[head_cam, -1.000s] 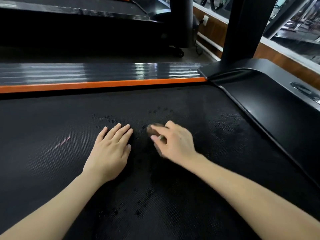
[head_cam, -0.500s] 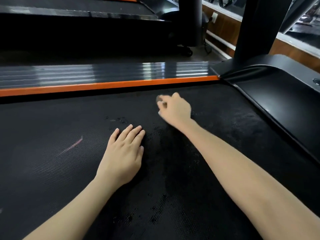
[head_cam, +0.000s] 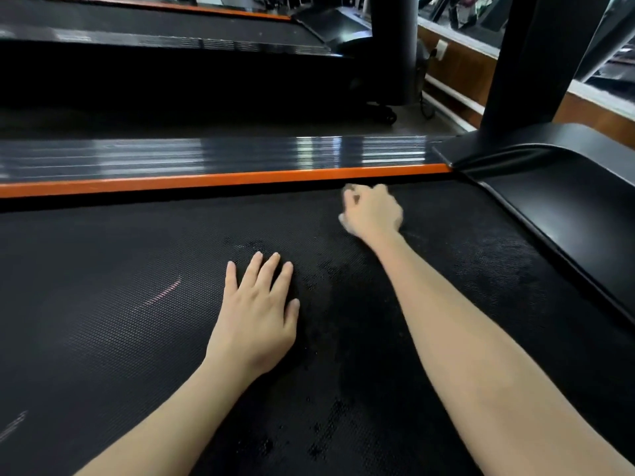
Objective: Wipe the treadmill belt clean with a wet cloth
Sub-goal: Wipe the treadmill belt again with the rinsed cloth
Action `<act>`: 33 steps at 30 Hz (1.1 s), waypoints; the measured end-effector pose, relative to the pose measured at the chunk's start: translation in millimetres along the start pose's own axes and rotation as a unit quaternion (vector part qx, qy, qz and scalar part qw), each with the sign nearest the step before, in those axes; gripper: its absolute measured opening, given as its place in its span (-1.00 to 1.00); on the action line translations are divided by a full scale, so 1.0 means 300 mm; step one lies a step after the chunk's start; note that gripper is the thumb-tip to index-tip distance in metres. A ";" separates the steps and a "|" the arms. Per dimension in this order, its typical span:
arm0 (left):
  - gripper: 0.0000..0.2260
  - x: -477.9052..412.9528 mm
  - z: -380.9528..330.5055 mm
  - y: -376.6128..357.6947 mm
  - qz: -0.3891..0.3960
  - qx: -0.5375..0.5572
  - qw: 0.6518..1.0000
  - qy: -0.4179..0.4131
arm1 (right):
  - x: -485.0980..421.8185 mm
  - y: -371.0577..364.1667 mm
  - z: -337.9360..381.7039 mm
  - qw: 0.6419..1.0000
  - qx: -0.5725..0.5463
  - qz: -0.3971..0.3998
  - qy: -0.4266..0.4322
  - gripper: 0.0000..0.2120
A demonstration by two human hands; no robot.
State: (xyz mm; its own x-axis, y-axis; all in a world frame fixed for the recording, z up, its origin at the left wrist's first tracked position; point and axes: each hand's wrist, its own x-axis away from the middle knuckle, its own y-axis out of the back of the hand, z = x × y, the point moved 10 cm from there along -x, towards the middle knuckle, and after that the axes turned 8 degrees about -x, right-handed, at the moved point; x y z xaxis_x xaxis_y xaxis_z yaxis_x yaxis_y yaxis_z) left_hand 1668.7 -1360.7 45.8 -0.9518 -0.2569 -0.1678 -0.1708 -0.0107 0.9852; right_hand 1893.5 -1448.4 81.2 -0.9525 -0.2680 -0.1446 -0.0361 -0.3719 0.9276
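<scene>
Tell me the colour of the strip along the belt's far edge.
The strip is orange, seen best in the head view.

Second treadmill (head_cam: 165, 32), wood-panelled wall (head_cam: 462, 65)

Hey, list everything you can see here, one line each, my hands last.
treadmill belt: one, black, across the foreground
wet patches: several, darker, on the belt
orange strip: one, orange, along the belt's far edge
side rail: one, dark glossy, beyond the strip
housing: one, black, right of the belt
upright post: one, black, rising from the housing
second treadmill: one, black with orange trim, behind
cloth: one, colour blurred, mostly hidden, near the far edge
left hand: one, flat on the belt, fingers straight
right hand: one, curled round the cloth
</scene>
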 end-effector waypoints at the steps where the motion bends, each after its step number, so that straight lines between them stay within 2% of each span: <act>1: -0.39 0.000 0.003 -0.002 0.001 0.002 1.000 0.001 | 0.041 -0.025 0.081 0.998 0.004 0.009 0.061 -0.64; 3: -0.39 -0.003 0.005 -0.003 -0.001 0.002 1.000 0.000 | 0.098 -0.035 0.170 0.989 0.024 0.004 0.144 -0.63; 4: -0.40 -0.001 0.004 0.000 -0.004 0.000 1.000 -0.002 | 0.090 -0.016 0.163 0.988 0.036 -0.003 0.152 -0.63; 6: -0.43 0.002 0.004 0.004 -0.011 -0.006 1.000 -0.001 | 0.013 0.026 0.050 0.993 0.067 -0.016 0.092 -0.63; 9: -0.47 0.004 0.003 0.005 -0.020 -0.016 1.000 0.002 | -0.097 0.119 -0.227 0.993 0.049 -0.048 -0.094 -0.59; 10: -0.48 0.002 0.001 0.005 -0.024 -0.023 0.999 0.000 | -0.108 0.123 -0.268 0.989 0.039 -0.049 -0.130 -0.59; 12: -0.49 -0.001 -0.003 0.004 -0.029 -0.032 0.999 -0.003 | -0.114 0.088 -0.225 0.989 0.049 -0.039 -0.134 -0.63; 14: -0.49 0.001 -0.002 0.006 -0.030 -0.033 0.999 -0.001 | -0.097 0.025 -0.076 0.997 0.030 -0.026 -0.072 -0.65; 16: -0.50 0.003 0.000 0.008 -0.032 -0.033 0.999 -0.001 | -0.050 -0.054 0.110 0.999 0.009 -0.003 0.031 -0.68; 19: -0.49 0.004 0.007 0.008 -0.024 -0.022 0.999 0.001 | 0.057 -0.105 0.272 0.988 -0.007 0.034 0.153 -0.66; 23: -0.40 0.007 0.008 0.009 0.002 0.004 1.000 0.007 | 0.224 -0.075 0.229 0.968 -0.028 0.082 0.236 -0.63; 27: -0.29 0.012 0.006 0.011 0.020 0.009 1.000 0.007 | 0.536 0.042 0.135 0.940 -0.085 0.041 0.329 -0.64; 31: -0.42 0.016 0.005 0.017 0.027 0.006 1.000 0.014 | 0.667 0.071 0.079 0.916 -0.072 0.044 0.392 -0.63; 33: -0.51 0.016 0.002 0.010 0.038 -0.001 0.999 0.014 | 0.586 0.058 0.095 0.930 -0.048 0.028 0.364 -0.64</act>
State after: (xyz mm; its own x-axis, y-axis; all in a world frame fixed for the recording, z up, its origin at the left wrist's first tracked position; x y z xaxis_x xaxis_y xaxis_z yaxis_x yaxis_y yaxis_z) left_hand 1663.6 -1361.4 48.0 -0.9541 -0.2849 -0.0924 -0.0987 0.0080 0.9951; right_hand 1716.7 -1476.5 81.7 -0.4935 -0.8071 -0.3242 0.0688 -0.4078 0.9105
